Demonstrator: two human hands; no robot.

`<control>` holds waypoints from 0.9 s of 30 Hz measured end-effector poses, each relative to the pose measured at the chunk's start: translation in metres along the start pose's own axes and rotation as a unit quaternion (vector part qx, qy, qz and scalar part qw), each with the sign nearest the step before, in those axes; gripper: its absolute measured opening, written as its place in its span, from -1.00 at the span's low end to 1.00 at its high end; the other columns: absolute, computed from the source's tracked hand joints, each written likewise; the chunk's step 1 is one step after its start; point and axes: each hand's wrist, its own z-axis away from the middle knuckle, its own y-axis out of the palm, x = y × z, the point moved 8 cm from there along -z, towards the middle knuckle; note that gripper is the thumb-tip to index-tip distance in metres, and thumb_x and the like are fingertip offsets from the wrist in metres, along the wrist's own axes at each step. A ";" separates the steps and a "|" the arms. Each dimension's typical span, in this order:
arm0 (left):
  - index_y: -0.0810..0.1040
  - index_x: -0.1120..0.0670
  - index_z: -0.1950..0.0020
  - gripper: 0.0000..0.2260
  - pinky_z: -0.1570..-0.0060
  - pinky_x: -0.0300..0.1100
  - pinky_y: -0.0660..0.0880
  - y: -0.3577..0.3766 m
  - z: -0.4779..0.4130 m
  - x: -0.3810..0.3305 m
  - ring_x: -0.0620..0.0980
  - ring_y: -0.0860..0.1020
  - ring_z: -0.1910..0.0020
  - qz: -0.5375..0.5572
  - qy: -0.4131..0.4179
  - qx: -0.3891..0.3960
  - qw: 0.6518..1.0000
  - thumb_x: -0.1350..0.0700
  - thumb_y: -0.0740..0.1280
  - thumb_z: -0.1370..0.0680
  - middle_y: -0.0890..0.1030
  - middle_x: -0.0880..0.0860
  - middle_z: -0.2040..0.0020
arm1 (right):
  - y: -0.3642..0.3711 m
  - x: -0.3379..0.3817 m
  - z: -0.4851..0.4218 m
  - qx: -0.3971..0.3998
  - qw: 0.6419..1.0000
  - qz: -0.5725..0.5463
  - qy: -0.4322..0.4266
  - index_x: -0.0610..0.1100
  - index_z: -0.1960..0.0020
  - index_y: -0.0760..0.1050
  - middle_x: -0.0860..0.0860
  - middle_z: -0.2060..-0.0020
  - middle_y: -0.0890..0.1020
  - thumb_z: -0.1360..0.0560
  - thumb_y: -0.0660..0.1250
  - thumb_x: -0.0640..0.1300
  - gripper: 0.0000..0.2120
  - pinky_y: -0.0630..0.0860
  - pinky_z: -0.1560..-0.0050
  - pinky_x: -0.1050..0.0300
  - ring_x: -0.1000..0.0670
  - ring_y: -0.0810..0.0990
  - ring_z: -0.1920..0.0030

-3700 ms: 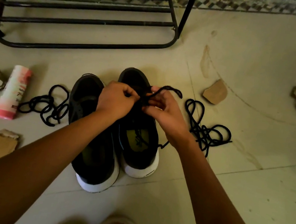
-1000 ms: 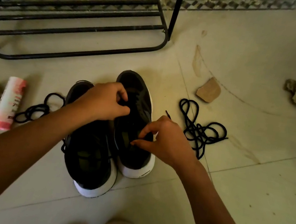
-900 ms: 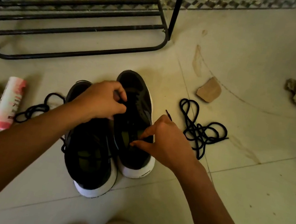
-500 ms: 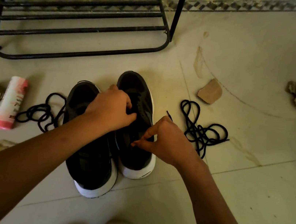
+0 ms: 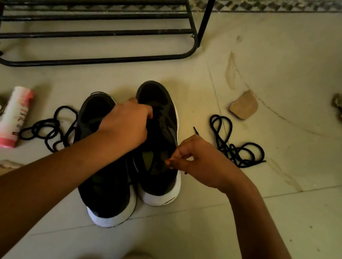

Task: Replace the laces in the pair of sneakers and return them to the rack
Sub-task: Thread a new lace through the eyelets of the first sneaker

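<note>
Right hand (image 5: 201, 161) apparently pinches lace (image 5: 195, 130); left (image 5: 126, 125) grips sneaker (image 5: 166, 115).

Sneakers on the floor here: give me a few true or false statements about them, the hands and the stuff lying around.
1. The left sneaker and right sneaker both stand on the floor. True.
2. The pink can stands upright. False: it lies on its side.
3. A loose lace lies on each side of the pair. True: the left lace and the right lace.
4. The right hand lies flat on the floor. False: it pinches a lace end over the right sneaker.
5. The left hand rests on the rack. False: it grips the right sneaker.
</note>
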 end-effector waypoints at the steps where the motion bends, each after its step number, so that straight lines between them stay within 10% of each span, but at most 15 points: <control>1: 0.47 0.03 -0.25 -0.69 0.07 -0.05 0.46 0.000 0.000 -0.004 0.18 0.50 -0.07 -0.021 0.002 -0.005 1.000 0.20 0.31 -0.51 0.46 0.15 -0.11 | -0.001 -0.001 0.002 0.007 1.000 0.006 0.005 -0.16 0.15 0.67 -0.01 0.22 0.63 -0.47 0.40 -0.11 -0.87 0.55 0.09 0.07 0.03 0.59 0.19; 7: 0.50 0.05 -0.07 -0.88 0.24 -0.11 0.35 -0.004 -0.004 -0.006 0.13 0.46 0.09 -0.012 0.015 -0.041 0.999 0.14 0.27 -0.54 0.45 0.11 0.00 | -0.003 -0.011 0.005 0.017 0.999 0.011 0.040 -0.06 0.13 0.66 0.06 0.19 0.66 -0.45 0.41 -0.01 -0.86 0.57 -0.01 0.01 0.11 0.60 0.15; 18: 0.60 -0.06 0.15 -0.90 0.15 -0.53 0.42 -0.026 -0.005 0.018 -0.26 0.57 0.17 0.355 -0.003 -0.151 0.923 0.15 0.39 -0.49 0.64 -0.11 0.17 | -0.010 0.006 -0.020 -0.170 0.983 0.062 0.032 -0.03 -0.14 0.49 0.00 -0.02 0.52 -0.42 0.42 -0.11 -0.70 0.35 0.23 0.26 0.08 0.48 0.16; 27: 0.60 0.04 0.04 -0.90 0.24 -0.35 0.56 -0.077 -0.016 0.012 -0.21 0.63 0.29 0.488 0.021 -0.129 0.863 0.19 0.30 -0.56 0.65 -0.07 0.25 | -0.012 -0.001 -0.018 -0.198 0.979 0.033 0.026 -0.03 -0.09 0.53 0.03 0.06 0.57 -0.39 0.47 -0.07 -0.71 0.47 0.16 0.23 0.07 0.54 0.16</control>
